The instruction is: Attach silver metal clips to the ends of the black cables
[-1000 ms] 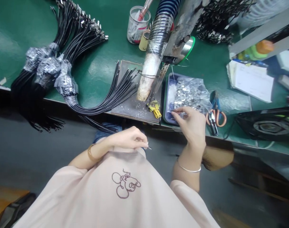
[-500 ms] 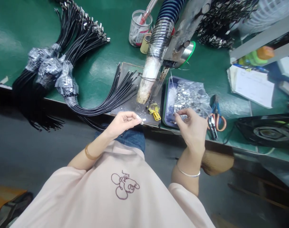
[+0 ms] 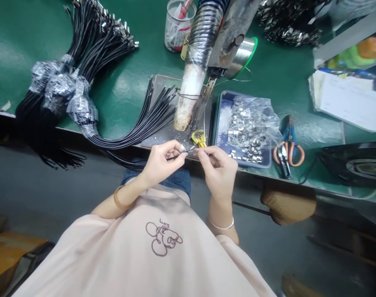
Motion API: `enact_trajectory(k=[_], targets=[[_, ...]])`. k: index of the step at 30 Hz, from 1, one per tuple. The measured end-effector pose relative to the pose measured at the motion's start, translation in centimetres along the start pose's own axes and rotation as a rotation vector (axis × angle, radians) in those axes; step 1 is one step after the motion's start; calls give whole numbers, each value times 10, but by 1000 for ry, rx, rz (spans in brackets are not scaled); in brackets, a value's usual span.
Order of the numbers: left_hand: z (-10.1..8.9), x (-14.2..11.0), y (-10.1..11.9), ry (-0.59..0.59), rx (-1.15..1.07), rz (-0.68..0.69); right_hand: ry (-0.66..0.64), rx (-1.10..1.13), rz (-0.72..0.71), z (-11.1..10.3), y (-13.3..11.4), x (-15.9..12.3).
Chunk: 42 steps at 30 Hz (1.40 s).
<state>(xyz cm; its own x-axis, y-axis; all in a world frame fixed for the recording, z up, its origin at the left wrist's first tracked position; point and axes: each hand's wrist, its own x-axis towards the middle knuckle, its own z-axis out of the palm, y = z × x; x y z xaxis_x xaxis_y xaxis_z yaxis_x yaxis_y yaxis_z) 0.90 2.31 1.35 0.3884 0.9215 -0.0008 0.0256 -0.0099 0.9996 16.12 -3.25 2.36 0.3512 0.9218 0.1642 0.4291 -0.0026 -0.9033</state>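
**Fine fingertip work at the bench edge: alignment governs quality**

Left hand (image 3: 165,161): closed in a pinch on a black cable (image 3: 173,157), close to its tip. Right hand (image 3: 219,167): thumb and forefinger drawn together on a tiny piece (image 3: 196,152), too small to identify. The two pinches nearly meet just in front of the grey board (image 3: 168,136); whether cable and piece touch cannot be told.

Handling, in my judgement: grip the cable near its end, since a long free tip would wander. Bring the parts together on one line, with light pressure — thin stock probably bends easily. Wrists low and near the body should steady both hands. A crooked meeting or a fingertip masking the joint is the likely fault.

Materials: matt black cables (image 3: 123,142) lie in a smooth, curving sheaf, their tips fanned over the board. Crinkled, glossy film (image 3: 83,107) binds their far part. A blue tray (image 3: 259,166) beside the board holds loose, shiny metal clips (image 3: 252,154), angular in form, partly under a creased clear bag (image 3: 270,109). A ribbed hose (image 3: 203,37) ends in a scorched pale sleeve above the board — rough at the lip. Behind it stands a green-rimmed spool (image 3: 242,57) of fine silvery wire. Orange-handled scissors (image 3: 300,157) rest right of the tray.
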Motion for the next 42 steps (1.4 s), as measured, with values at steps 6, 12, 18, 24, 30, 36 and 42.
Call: enact_trajectory(k=[6,12,18,24,30,36,42], targets=[[0,-1,2,6,119,65,-76,-7,-84,6,0,3],[0,-2,4,8,177,124,-94,-54,-77,4,-2,3],[0,-4,4,9,185,171,-101,-43,-110,4,-2,2],[-1,-5,0,-12,206,214,-67,-260,-294,4,-6,2],[-5,-4,0,-46,89,120,103,-192,-295,3,-3,-2],[-8,0,1,-81,-139,-74,272,-39,-223,3,5,-7],[-5,10,-3,6,-176,-44,119,-190,-432,13,6,0]])
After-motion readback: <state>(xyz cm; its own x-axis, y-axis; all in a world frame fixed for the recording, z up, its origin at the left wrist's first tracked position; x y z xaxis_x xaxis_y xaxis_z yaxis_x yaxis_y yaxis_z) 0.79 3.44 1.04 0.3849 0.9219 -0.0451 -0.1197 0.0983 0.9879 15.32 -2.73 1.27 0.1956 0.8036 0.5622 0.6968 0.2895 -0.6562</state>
